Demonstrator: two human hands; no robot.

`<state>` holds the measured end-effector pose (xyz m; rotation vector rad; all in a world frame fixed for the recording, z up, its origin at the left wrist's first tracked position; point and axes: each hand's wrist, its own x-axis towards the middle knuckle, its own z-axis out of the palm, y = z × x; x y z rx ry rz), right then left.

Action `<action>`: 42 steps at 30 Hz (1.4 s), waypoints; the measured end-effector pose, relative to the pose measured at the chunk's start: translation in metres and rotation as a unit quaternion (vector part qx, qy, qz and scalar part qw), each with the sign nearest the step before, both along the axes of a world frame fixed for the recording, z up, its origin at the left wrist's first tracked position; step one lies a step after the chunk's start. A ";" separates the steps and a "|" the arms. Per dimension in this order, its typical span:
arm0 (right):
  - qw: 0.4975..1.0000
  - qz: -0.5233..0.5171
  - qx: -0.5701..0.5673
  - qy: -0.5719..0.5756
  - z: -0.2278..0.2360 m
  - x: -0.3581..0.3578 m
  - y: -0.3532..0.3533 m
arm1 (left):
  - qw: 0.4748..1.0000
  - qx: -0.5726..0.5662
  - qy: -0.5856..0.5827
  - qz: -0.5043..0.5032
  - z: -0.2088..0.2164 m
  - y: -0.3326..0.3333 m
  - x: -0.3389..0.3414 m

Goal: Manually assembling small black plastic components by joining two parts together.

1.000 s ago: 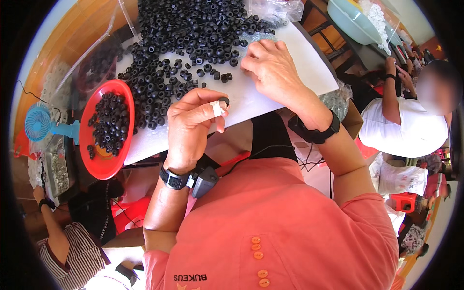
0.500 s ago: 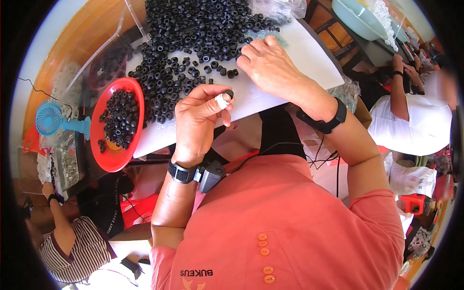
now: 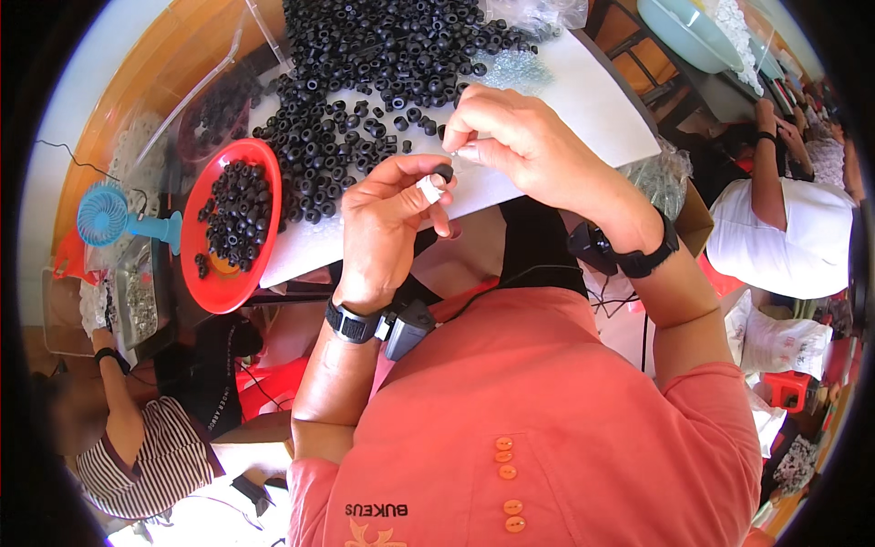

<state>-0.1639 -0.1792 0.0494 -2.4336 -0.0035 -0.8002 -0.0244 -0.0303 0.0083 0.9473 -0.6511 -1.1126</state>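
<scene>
My left hand (image 3: 378,223) pinches a small round black plastic piece (image 3: 443,171) between thumb and fingertips, above the table's near edge. White tape wraps its thumb. Just right of that piece, my right hand (image 3: 533,141) has thumb and forefinger pressed together; a tiny pale thing shows at the tips, too small to name. Beyond both hands spreads a big heap of hollow black pieces (image 3: 383,55). A patch of tiny clear bits (image 3: 515,71) lies on the white tabletop (image 3: 592,100), beyond my right hand.
To the left, a red plate (image 3: 217,299) holds more black pieces, with a blue fan (image 3: 103,214) beside it. A clear plastic bag (image 3: 542,14) lies at the far edge. Co-workers sit lower left (image 3: 150,456) and at right (image 3: 775,228).
My right hand has come back from beside the clear bits and the heap toward the black piece, its fingers now pinched. My left hand still holds its piece.
</scene>
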 end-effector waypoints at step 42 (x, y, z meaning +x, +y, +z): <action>0.884 0.053 0.459 -0.068 -0.011 -0.001 0.028 | 0.991 -0.048 0.117 -0.039 -0.002 -0.007 -0.008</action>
